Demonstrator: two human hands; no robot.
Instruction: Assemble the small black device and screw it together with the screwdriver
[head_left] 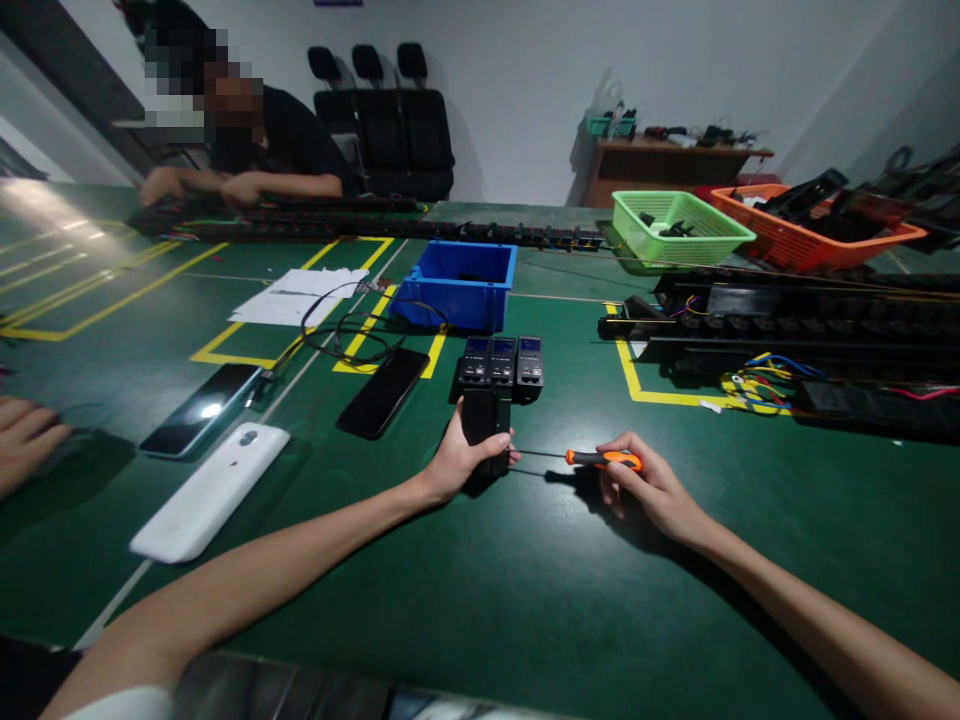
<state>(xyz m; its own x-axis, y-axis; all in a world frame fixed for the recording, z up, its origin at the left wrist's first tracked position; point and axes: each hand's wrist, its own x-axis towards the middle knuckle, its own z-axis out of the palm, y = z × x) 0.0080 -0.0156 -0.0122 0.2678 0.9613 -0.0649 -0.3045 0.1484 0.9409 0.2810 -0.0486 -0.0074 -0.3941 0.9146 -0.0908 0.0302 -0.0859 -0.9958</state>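
Wearer's own body: bare hands, bare forearms, one white sleeve.
White sleeve (124, 706): at about 8 o'clock, cut by the frame edge; plain where visible, its hem a soft curve round the arm near the elbow. Left forearm (300, 540): uncovered below the hem, broad by the elbow, tapering smoothly to a slim wrist. Left hand (448, 458): ungloved, partly hidden. Right forearm (787, 590): enters from about 4 o'clock, uncovered, slender, narrowing to the wrist; upper part out of frame. Right hand (658, 492): ungloved, fingers (630, 441) slim; nails too small to read.
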